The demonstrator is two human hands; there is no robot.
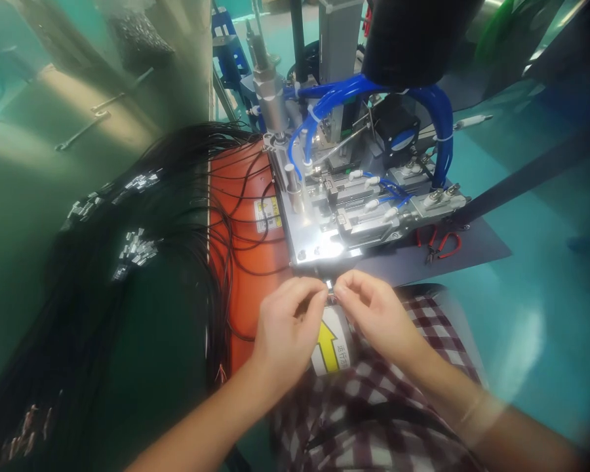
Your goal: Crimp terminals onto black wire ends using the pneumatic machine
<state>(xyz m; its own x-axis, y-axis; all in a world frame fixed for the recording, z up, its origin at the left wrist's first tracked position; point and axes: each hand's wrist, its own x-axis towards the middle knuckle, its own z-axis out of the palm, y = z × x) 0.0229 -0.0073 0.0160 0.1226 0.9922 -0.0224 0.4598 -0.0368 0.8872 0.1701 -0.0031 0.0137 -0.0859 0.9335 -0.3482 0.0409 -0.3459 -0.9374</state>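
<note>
Close together in front of the machine, my left hand (290,321) and my right hand (373,311) both have thumb and forefinger pinched. A small, pale, shiny piece (330,286) shows in the narrow gap between the fingertips. It is too small to name, and the fingers cover its ends. Just beyond them lies the front edge of a metal fixture (319,246) with cylinders and clamps. Below the hands is a white label (330,347) with a yellow arrow. Black cables (231,262) run over the orange surface (248,288) left of my left hand.
Bundles of black cables with shiny metal ends (136,252) lie on the green table (142,367) at left. Two wrenches (81,131) rest farther back. Blue air hoses (354,86) arch over the fixture. Red-handled pliers (445,246) lie at its right.
</note>
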